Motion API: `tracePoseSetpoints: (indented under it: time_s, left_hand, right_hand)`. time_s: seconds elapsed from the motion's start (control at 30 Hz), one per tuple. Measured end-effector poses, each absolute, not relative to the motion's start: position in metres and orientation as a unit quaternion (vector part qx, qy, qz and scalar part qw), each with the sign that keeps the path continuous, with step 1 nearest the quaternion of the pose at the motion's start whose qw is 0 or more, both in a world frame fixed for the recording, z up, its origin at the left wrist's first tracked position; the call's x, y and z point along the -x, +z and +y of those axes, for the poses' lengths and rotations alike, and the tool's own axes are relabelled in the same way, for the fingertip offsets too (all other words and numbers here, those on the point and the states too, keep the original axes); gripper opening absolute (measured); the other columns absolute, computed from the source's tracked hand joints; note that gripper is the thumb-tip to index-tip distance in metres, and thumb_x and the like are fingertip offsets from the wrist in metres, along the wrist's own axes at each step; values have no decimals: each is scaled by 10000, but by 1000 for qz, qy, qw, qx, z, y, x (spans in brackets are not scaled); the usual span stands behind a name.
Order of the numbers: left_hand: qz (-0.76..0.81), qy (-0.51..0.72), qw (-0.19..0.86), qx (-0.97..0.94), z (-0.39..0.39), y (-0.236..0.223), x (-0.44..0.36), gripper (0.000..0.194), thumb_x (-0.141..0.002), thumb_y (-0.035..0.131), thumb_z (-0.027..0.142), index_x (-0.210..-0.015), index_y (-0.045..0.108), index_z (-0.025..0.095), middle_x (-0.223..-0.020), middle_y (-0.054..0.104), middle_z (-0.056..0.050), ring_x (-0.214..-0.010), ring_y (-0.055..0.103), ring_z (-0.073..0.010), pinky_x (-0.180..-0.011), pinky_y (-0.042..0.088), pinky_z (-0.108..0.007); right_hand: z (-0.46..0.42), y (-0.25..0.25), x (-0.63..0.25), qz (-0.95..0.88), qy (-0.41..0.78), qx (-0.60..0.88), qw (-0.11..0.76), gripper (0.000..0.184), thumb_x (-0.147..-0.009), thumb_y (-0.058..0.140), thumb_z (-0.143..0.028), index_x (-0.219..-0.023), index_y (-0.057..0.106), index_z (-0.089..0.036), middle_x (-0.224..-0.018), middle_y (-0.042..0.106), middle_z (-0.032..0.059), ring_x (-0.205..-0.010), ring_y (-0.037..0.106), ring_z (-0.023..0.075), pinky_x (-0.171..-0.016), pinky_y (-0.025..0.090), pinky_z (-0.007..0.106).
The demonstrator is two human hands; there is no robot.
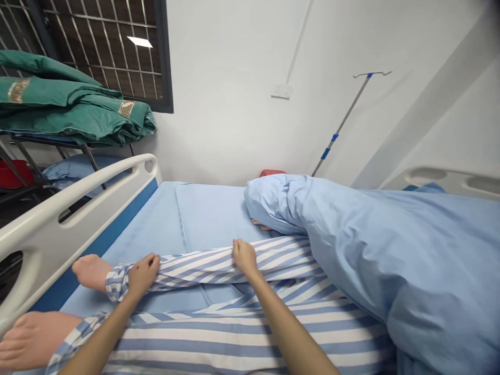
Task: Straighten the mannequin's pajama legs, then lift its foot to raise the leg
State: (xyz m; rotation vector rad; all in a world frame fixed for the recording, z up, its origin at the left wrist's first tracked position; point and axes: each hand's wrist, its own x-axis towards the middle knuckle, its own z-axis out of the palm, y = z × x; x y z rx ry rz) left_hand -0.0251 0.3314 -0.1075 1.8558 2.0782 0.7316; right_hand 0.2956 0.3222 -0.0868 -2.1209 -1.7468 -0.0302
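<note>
Blue-and-white striped pajama trousers [211, 333] cover the legs of a figure lying on the bed. My left hand [144, 272] is closed on the far trouser leg, a little above its cuff. Farther up that same leg, my right hand [245, 256] pinches the striped cloth. Both forearms reach across the near leg. From the cuffs stick out a far bare foot [92, 271] and a near bare foot [35, 336]. A light blue quilt [351, 234] is folded back over the upper body, with some fingertips [261, 225] showing under its edge.
The bed has a blue sheet [207, 208] and a cream footboard [109, 192] at the left. Behind it, folded green covers [78, 104] lie on a rack. An IV pole [347, 114] stands by the wall, and a headboard [449, 174] is at right.
</note>
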Motion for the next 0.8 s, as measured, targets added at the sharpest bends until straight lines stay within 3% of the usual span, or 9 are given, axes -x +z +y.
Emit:
tracePoseSetpoints:
  time_s: [0.2, 0.33, 0.43, 0.57, 0.7, 0.8]
  left_hand:
    - [700, 247, 90, -664, 333, -119, 26, 300, -851, 313, 369, -672, 503, 219, -645, 583, -10, -643, 506, -152, -606, 271, -253]
    - [644, 311, 147, -683, 339, -122, 45, 257, -847, 297, 304, -731, 506, 208, -742, 616, -52, -710, 542, -163, -661, 335, -263]
    - [632, 367, 209, -650, 348, -109, 44, 272, -835, 295, 296, -619, 439, 216, -623, 548, -15, -642, 511, -150, -622, 342, -254]
    - [626, 465, 252, -573, 353, -93, 19, 309, -836, 293, 309, -545, 351, 221, -518, 443, 25, -550, 453, -129, -568, 329, -235]
    - [670, 392, 201, -597, 346, -99, -9, 254, -817, 339, 281, -587, 424, 211, -538, 477, 13, -547, 445, -136, -553, 262, -246]
    - [666, 368, 144, -632, 341, -103, -28, 244, -833, 342, 293, -629, 449, 213, -559, 488, 13, -550, 425, -132, -566, 225, -256]
  right_hand:
    - [335, -106, -111, -673, 65, 691, 257, 420, -942, 265, -334, -767, 619, -190, -730, 667, 69, -670, 589, 166, -576, 276, 268]
    - [340, -113, -47, -662, 159, 654, 330, 439, -933, 227, -366, -734, 583, -202, -690, 648, 50, -619, 558, 165, -558, 283, 269]
    - [349, -114, -43, -625, 253, 610, 417, 437, -913, 232, -397, -628, 497, -197, -618, 580, 34, -594, 510, 155, -558, 311, 261]
    - [360, -100, -68, -533, 432, 517, 512, 451, -884, 230, -483, -532, 326, -218, -445, 356, -37, -445, 361, 115, -484, 313, 244]
    - [358, -85, -102, -552, 405, 477, 551, 461, -873, 299, -517, -539, 359, -205, -468, 353, -46, -459, 339, 99, -496, 310, 234]
    - [350, -82, -124, -582, 373, 502, 519, 464, -872, 316, -507, -537, 397, -197, -489, 391, -32, -492, 379, 106, -517, 319, 238]
